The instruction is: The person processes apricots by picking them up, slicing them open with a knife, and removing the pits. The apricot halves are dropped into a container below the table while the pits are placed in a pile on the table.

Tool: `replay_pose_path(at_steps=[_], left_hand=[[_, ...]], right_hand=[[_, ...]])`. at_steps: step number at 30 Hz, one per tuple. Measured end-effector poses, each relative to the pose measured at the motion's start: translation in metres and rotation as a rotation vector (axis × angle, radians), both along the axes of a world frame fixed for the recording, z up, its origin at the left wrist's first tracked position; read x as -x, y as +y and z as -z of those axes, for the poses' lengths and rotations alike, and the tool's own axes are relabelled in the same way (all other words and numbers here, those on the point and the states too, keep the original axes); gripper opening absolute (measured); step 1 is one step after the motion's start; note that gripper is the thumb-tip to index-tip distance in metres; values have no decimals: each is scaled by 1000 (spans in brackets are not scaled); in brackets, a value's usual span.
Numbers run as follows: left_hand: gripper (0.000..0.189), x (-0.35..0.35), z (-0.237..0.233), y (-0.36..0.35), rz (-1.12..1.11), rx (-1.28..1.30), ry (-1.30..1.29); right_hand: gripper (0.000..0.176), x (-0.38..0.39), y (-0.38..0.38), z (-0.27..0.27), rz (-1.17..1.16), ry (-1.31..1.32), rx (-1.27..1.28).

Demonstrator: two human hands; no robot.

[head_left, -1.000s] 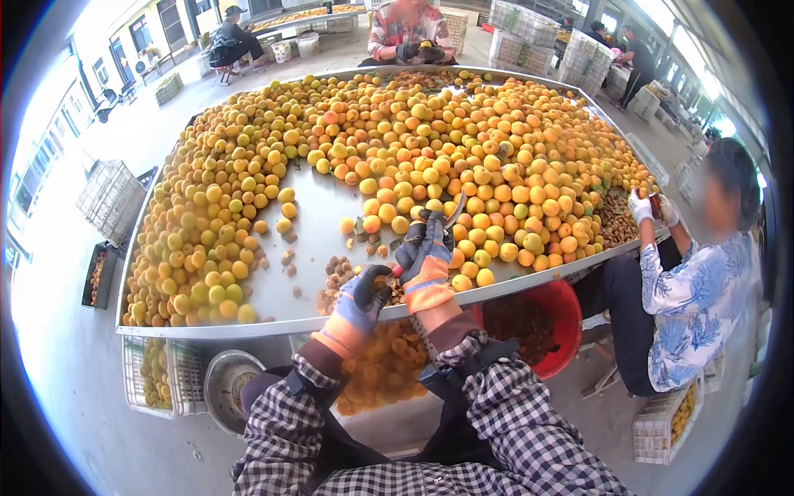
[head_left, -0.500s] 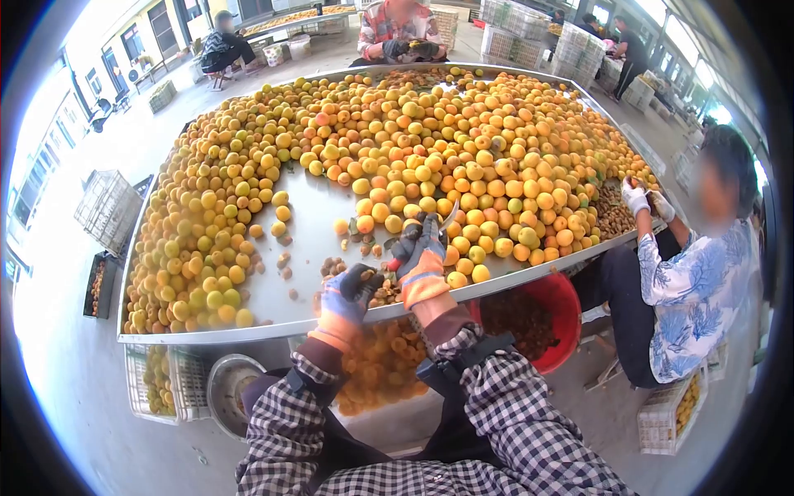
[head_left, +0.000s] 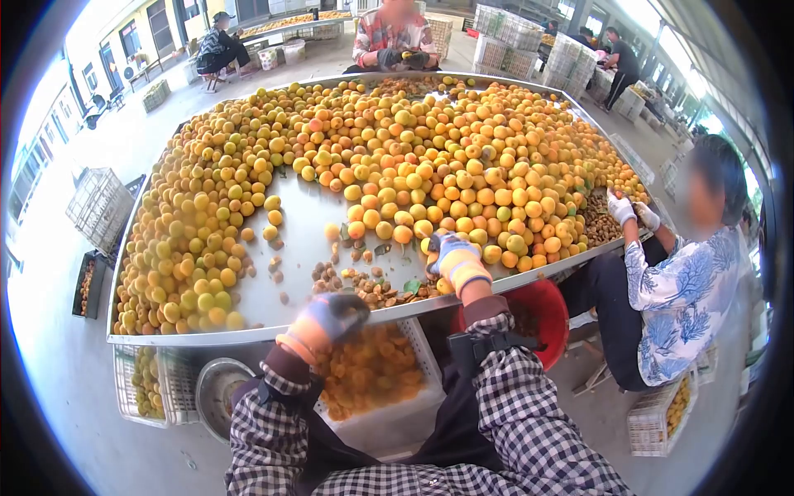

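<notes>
yellow-orange fruit [head_left: 413, 157] covers the tabletop [head_left: 302, 223] along its far edge and down both sides, around a patch of bare metal running from the middle toward the near edge. the hands are well apart: the right hand [head_left: 457, 258], fingers bent, is at the fruit just inside the near edge; the left hand [head_left: 327, 321], blurred, is at that edge, near a crate [head_left: 389, 422] of split fruit [head_left: 372, 372] below. whether either grips anything, i cannot tell. brown pits [head_left: 372, 289] lie between them.

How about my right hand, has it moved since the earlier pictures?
Yes, your right hand has shifted rightward relative to the table, closer to the red bucket.
</notes>
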State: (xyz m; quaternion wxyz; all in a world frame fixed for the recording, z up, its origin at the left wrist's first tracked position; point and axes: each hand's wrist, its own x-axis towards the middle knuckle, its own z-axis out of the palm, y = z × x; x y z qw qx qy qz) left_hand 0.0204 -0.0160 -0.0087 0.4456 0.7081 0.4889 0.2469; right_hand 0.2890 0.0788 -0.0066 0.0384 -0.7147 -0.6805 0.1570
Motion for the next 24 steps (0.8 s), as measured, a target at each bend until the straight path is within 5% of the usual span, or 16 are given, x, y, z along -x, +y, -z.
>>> replay_pose_path(at_steps=[5,9,11,14,17,19,21,24], left_hand=[[19,-4,-13,-4,186,-94,-99],[37,-1,23,10,-25,-119,-360],[55,-9,24,15,-160,54,-565],[64,-8,22,22,-89,160,-808],[66,-4,11,23,-111,140,-842],[58,1,4,19,-235,142,-833],[55,5,-1,18,-233,103,-943],[52,13,3,23,-252,1,-889]], right_hand=[[46,8,9,29,-29,-54,-19],[42,12,16,37,-177,693,-100],[42,38,-12,-16,-86,1093,128],[39,64,-31,-35,-429,1239,127],[34,83,-34,-13,-455,1383,32],[29,89,-44,-23,-425,1399,-88],[25,90,-55,-32,-425,1045,-270],[20,91,-56,-19,-486,929,-244]])
